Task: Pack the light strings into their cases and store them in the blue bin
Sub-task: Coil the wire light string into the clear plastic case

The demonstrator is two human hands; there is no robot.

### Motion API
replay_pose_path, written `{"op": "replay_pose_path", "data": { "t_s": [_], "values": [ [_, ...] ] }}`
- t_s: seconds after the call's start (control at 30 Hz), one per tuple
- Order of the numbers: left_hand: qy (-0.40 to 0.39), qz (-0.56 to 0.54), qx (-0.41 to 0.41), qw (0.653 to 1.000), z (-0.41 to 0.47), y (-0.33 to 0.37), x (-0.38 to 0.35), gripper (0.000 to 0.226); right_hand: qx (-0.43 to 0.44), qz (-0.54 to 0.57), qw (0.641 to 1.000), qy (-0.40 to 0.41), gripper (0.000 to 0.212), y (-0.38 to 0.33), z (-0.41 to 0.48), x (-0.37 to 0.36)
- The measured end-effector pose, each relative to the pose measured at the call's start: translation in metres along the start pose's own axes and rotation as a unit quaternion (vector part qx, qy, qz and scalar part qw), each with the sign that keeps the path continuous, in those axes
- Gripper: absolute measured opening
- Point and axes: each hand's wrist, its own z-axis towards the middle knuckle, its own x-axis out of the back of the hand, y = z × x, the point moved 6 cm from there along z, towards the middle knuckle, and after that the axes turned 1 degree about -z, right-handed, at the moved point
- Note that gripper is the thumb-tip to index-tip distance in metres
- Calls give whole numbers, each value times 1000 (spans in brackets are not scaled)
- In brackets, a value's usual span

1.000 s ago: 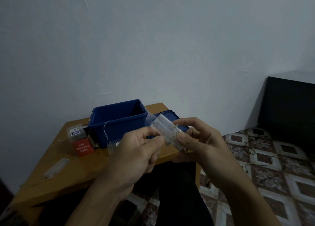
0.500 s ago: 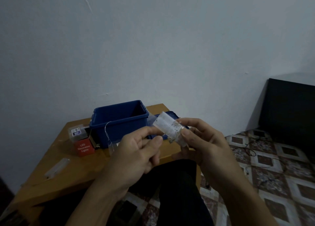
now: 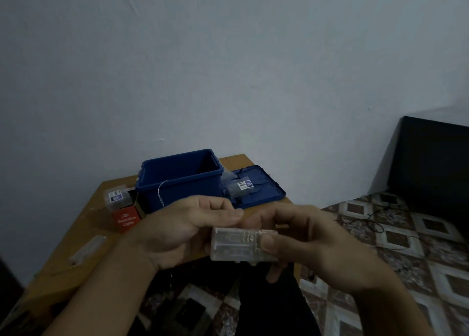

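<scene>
1. Clear box [image 3: 241,245]: held in the air in front of the person, near the front edge of the table [image 3: 83,234], long side level.
2. Right hand [image 3: 317,247]: clamped on the box's right end, thumb flat on the near face and fingers behind.
3. Left hand [image 3: 177,231]: cups the left end, fingers curled over the far upper edge. It seems to pinch there, but the contact is partly hidden.
4. Handling, by judgement: light, stiff, thin-walled plastic. It is smooth, so likely slippery, and may crack or pop open if squeezed mid-face.
5. Best hold: by the short ends or the ribbed edges, not the broad face.
6. A thin wire [image 3: 161,191] hangs in front of the blue bin [image 3: 177,181]. It is fine and limp and would snag easily.
7. Look: rectangular and see-through, with moulded ribs and long inner channels. The contents are too dim to make out.
8. The bin stands open at the table's back. A packed clear case [image 3: 241,187] lies on the blue lid [image 3: 258,191] just beside it.
9. A red carton [image 3: 126,220] sits to the bin's left.
</scene>
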Motion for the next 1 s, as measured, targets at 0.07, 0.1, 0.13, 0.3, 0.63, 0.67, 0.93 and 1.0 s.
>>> {"op": "replay_pose_path", "data": {
  "t_s": [0.07,0.1,0.13,0.3,0.63,0.67,0.93,1.0],
  "values": [
    [38,54,-3,998,-2,11,1,26,-10,-61,998,21,17,0,0,2],
    [66,89,-10,994,-4,15,2,24,-14,-99,994,36,18,1,0,3],
    [93,119,-20,988,-5,19,3,20,-15,-136,989,54,17,1,0,4],
    [176,172,-87,965,-12,22,3,24,14,-218,968,123,17,-1,2,4],
    [197,66,-96,973,-16,7,11,21,78,-286,939,174,18,-3,5,-2],
    [193,39,-92,976,-16,6,12,19,81,-292,937,176,18,-4,5,-3],
    [180,-89,-115,973,-14,0,13,30,109,-299,928,193,22,-6,6,-4],
    [196,-52,-129,971,-15,0,12,33,101,-302,931,177,24,-5,6,-4]
  ]
}}
